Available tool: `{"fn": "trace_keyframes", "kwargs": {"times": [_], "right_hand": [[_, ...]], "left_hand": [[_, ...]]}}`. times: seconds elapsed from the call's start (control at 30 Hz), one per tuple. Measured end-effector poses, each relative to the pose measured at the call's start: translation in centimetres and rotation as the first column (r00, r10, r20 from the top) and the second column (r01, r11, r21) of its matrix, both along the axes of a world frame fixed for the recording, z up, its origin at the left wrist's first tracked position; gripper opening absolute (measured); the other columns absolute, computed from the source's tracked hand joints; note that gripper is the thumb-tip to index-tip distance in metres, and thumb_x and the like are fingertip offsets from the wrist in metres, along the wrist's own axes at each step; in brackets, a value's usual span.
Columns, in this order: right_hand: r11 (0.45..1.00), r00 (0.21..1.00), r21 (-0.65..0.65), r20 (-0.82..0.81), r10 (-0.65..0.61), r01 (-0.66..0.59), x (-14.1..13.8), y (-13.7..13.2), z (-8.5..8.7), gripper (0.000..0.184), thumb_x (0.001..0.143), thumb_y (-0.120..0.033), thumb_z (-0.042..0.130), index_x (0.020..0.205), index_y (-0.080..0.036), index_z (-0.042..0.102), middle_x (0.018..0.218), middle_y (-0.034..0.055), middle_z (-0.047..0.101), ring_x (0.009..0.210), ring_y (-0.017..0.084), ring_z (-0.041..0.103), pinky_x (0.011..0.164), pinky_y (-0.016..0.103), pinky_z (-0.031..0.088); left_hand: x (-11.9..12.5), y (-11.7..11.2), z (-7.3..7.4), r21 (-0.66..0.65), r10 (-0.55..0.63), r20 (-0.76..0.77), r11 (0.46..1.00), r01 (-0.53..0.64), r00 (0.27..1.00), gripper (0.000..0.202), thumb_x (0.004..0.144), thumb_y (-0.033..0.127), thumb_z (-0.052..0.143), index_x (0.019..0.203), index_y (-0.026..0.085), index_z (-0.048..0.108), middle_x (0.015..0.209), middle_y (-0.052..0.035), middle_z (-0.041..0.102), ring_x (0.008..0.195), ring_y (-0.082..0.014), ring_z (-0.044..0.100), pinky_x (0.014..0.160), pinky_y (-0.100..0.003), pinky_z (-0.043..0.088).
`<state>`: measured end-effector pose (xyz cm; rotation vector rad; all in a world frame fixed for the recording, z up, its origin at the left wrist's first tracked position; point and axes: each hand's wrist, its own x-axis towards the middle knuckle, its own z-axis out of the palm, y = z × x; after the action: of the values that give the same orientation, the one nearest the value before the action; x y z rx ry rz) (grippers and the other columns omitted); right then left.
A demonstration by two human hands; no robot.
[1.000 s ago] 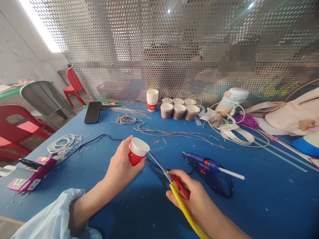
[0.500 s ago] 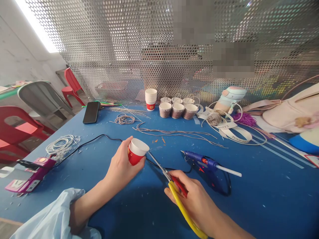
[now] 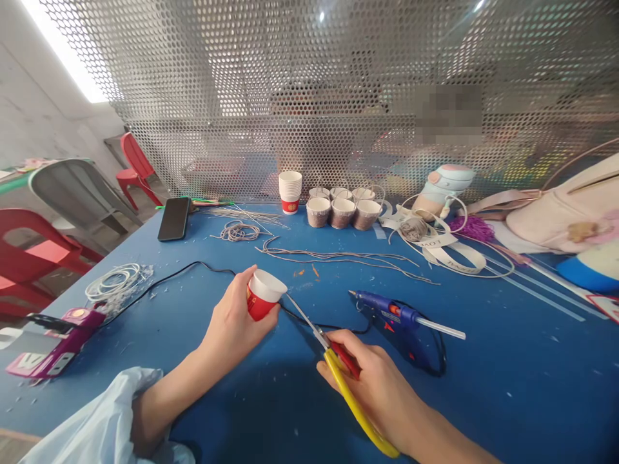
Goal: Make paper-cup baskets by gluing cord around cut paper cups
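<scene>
In the head view my left hand [image 3: 239, 319] is wrapped round a red and white paper cup [image 3: 265, 288], which tilts to the right above the blue table. My right hand [image 3: 374, 380] grips a pair of scissors [image 3: 348, 399] with one yellow and one red handle. The blades point up and left, and their tip is at the cup's right rim; whether it touches I cannot tell. Right of the scissors lies a blue glue gun [image 3: 391, 309] with a clear glue stick in its back.
Behind stand a stack of paper cups [image 3: 290, 193] and several wrapped cups [image 3: 342, 212] against a perforated metal screen [image 3: 232, 142]. Cut cords [image 3: 348, 258] lie mid-table. A phone [image 3: 174, 219] and a purple power strip [image 3: 62, 341] are at left; a ribbon [image 3: 457, 256] and a bottle [image 3: 442, 190] are at right.
The view has shifted very slightly, so everything appears a little further left. Both hands keep their hold, and the cup and scissors stay in nearly the same position to each other.
</scene>
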<state>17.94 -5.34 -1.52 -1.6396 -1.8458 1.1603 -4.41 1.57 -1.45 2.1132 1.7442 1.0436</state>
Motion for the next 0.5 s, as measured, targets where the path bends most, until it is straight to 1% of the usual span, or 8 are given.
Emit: {"fn": "trace_keyframes", "kwargs": {"times": [0.17,0.33,0.4,0.5], "right_hand": [[0.999,1.0,0.033,0.015,-0.006,0.005,-0.1,0.2,-0.2,0.014,0.088,-0.039,0.053,0.091,-0.026,0.055,0.055,-0.009,0.03,0.051,0.011,0.027,0.046,0.022,0.027],[0.998,1.0,0.067,0.017,0.001,-0.002,-0.1,0.1,-0.3,0.014,0.089,-0.039,0.053,0.09,-0.025,0.054,0.054,-0.0092,0.03,0.05,0.011,0.027,0.044,0.022,0.026],[0.997,1.0,0.074,0.022,0.005,-0.007,-0.1,0.0,-0.1,0.014,0.089,-0.039,0.053,0.09,-0.025,0.055,0.054,-0.0088,0.031,0.05,0.011,0.027,0.044,0.022,0.026],[0.997,0.999,0.076,0.036,0.021,-0.024,0.0,0.0,0.3,0.017,0.09,-0.041,0.052,0.092,-0.025,0.056,0.055,-0.0079,0.032,0.05,0.011,0.029,0.044,0.022,0.028]], "left_hand": [[0.0,0.0,0.1,-0.017,0.003,0.011,1.0,-0.003,1.0,0.06,0.074,0.036,0.062,0.127,0.017,0.043,0.111,-0.0143,0.066,0.1,-0.0272,0.067,0.082,-0.04,0.056],[0.0,0.0,0.3,-0.039,0.009,0.041,0.999,-0.007,0.999,0.061,0.072,0.037,0.063,0.127,0.019,0.042,0.113,-0.0128,0.064,0.1,-0.027,0.066,0.083,-0.041,0.055],[0.1,0.0,0.6,-0.076,0.015,0.081,0.997,-0.009,0.997,0.061,0.072,0.036,0.064,0.126,0.02,0.042,0.113,-0.0114,0.064,0.098,-0.0258,0.066,0.083,-0.041,0.054],[0.0,0.0,1.1,-0.186,0.014,0.188,0.982,0.022,0.982,0.061,0.071,0.036,0.066,0.126,0.021,0.042,0.111,-0.0085,0.063,0.091,-0.0222,0.065,0.08,-0.037,0.055]]}}
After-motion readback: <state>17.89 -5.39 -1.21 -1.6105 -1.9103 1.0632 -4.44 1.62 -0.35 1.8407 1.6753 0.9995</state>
